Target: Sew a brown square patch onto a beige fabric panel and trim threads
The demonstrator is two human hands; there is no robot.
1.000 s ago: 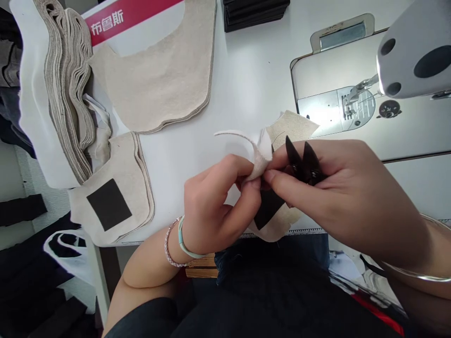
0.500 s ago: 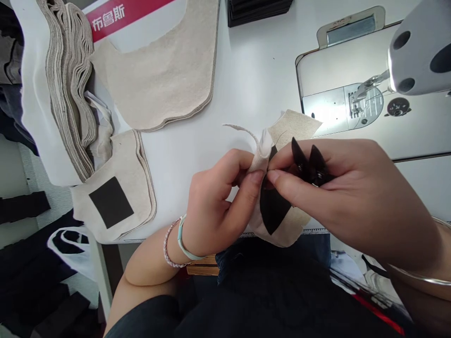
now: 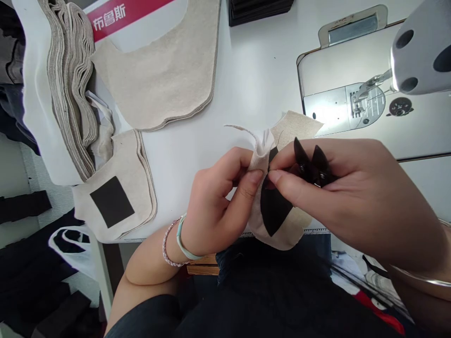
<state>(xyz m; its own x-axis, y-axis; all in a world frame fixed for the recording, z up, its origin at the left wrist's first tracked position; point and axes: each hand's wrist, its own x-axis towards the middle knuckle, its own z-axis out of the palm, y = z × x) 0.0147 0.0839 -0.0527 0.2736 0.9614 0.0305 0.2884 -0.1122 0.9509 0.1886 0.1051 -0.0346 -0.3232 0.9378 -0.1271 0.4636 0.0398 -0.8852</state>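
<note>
My left hand (image 3: 225,197) pinches a folded edge of a beige fabric piece (image 3: 287,230) between thumb and fingers, over the table's front edge. A black patch (image 3: 275,209) lies on that piece. Close beside it, my right hand (image 3: 345,197) is closed, its thumb and forefinger pinched together at the patch's edge; what the fingertips hold is too small to make out. Tucked within the same hand are black thread snips (image 3: 312,164), blades pointing up and away. A narrow fabric strip and a loose thread stick out above the fold.
A sewing machine (image 3: 419,56) with a metal bed stands at right. Stacked beige cut pieces (image 3: 169,80) lie at back left, and smaller ones with a black square (image 3: 112,202) at front left. Folded fabric (image 3: 66,94) is piled far left; a black stack (image 3: 260,9) sits at the back.
Both hands stay almost in place, still pinching at the fabric's edge. The folded fabric top has opened slightly, and the whole view has shifted a little.
</note>
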